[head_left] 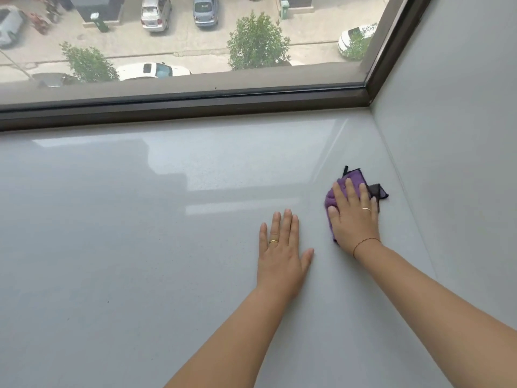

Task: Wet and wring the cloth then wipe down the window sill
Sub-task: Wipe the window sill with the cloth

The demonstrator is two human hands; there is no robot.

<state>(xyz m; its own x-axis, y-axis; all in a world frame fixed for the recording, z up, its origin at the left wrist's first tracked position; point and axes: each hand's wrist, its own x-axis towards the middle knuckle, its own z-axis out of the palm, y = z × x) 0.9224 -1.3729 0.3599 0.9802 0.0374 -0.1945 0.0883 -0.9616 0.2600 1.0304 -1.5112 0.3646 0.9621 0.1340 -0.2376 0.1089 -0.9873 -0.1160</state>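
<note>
Right hand (354, 217) flat on cloth (353, 179)

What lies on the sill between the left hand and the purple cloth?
Nothing lies there. In the head view, only a bare strip of grey sill separates the left hand from the cloth under the right hand.

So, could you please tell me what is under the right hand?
A purple cloth, pressed flat on the sill by the right hand. The hand covers its middle.
</note>
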